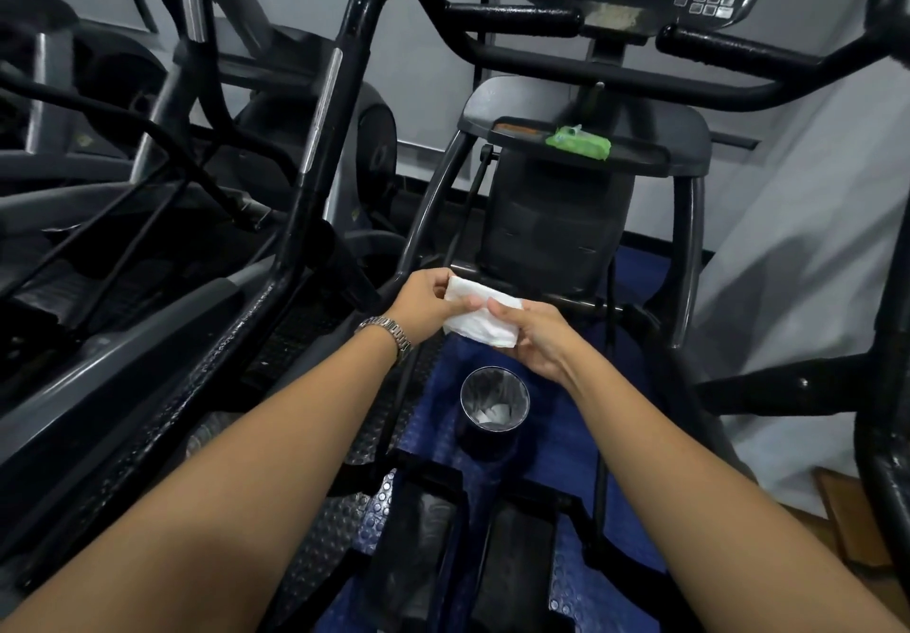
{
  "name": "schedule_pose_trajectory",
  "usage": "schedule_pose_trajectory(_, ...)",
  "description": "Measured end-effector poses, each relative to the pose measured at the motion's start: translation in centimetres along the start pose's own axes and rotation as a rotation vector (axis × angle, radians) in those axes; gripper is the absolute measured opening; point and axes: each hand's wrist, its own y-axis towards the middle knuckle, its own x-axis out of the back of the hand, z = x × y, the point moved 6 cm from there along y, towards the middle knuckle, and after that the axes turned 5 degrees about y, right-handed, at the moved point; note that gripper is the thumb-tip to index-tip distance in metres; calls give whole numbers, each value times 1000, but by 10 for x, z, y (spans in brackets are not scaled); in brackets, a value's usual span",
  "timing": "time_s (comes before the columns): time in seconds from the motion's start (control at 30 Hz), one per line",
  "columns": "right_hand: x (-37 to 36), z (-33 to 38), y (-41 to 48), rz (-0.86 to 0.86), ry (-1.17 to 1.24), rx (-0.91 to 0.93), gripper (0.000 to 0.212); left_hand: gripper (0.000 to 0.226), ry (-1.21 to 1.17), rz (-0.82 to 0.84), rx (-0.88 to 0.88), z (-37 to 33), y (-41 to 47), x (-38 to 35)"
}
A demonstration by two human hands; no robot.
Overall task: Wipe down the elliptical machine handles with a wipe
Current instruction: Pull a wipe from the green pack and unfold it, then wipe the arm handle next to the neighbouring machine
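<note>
White wipe (480,320) held between both hands above a small bin (494,405) on the blue floor mat (566,440), left hand (427,298) pinching its upper edge, right hand (534,337) gripping its lower end, black elliptical handles (517,21) ahead untouched, green wipe pack (580,142) on the machine's tray (640,152).

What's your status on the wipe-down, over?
Hands: left hand, right hand both pinch the wipe. Wipe above the bin, off the handles. Nothing seen in the way.
</note>
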Motion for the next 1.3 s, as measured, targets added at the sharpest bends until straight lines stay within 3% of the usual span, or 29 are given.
schedule_pose_trajectory(0.13,-9,-9,-3,-42,52,1,38,33,-24,-41,32,6,-16,8)
schedule_pose_trajectory(0.23,-23,-15,-5,-67,75,7,14,22,-102,-152,75,16,-26,20)
schedule_pose_trajectory(0.37,-46,-24,-12,-59,236,-41,29,20,-152,-277,116,32,-41,39)
schedule_pose_trajectory(0.53,-80,-36,-27,-37,199,-37,43,27,-61,-287,51,28,-62,54)
schedule_pose_trajectory(0.7,-104,-52,-38,-171,190,1,35,16,-17,-270,15,28,-88,65)
schedule_pose_trajectory(0.8,-118,-65,-51,-241,180,21,30,28,3,-270,41,32,-111,71)
schedule_pose_trajectory(1.03,-158,-101,-90,-240,257,64,31,20,206,-289,-28,32,-173,95)
schedule_pose_trajectory(1.3,-196,-138,-124,-220,157,101,36,41,590,-263,-282,8,-243,133)
